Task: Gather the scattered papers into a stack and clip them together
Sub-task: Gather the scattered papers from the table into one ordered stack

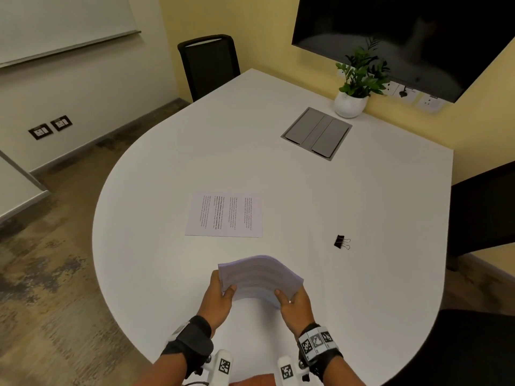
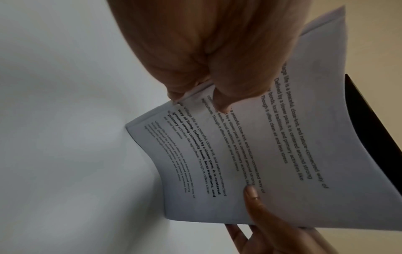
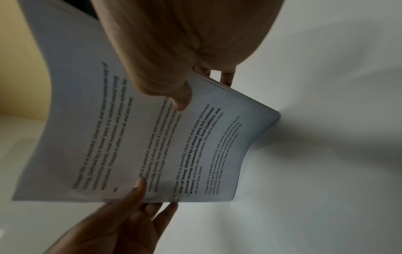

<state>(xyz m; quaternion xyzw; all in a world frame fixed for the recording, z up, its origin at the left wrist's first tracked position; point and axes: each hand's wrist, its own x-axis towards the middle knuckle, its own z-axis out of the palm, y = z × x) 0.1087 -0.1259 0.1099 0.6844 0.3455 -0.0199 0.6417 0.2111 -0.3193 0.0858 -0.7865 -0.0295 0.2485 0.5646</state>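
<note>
**Both hands holding the paper stack upright on the counter**

At the far left, a whiteboard (image 1: 61, 26) is hanging on the wall above two dark wall sockets (image 1: 50, 127), and a black chair (image 1: 209, 64) is standing at the far edge of the white counter (image 1: 156, 190).

Moving right, a single printed sheet (image 1: 225, 214) is lying flat on the counter, apart from the stack and farther from the person.

Nearer the person, the left hand (image 1: 220, 295) is gripping the left end of the paper stack (image 1: 259, 275), thumb on the printed face and fingers curling behind. The left wrist view is showing that thumb (image 2: 237, 89) pressing on the text side. The stack is standing on its lower edge on the counter and bowing in the middle, so that its top edge is arching upward.

The right hand (image 1: 295, 303) is gripping the stack's right end the same way, its thumb (image 3: 174, 92) lying on the printed page while fingertips (image 3: 226, 79) are showing past the back of the sheets.

Farther right, a black binder clip (image 1: 341, 242) is lying on the counter, well apart from the stack and from both hands.

Beyond it, a grey cable hatch (image 1: 316, 133) is sitting flush in the counter, a potted plant (image 1: 356, 82) is standing near the wall, and a dark screen (image 1: 412, 37) is hanging above it.
</note>
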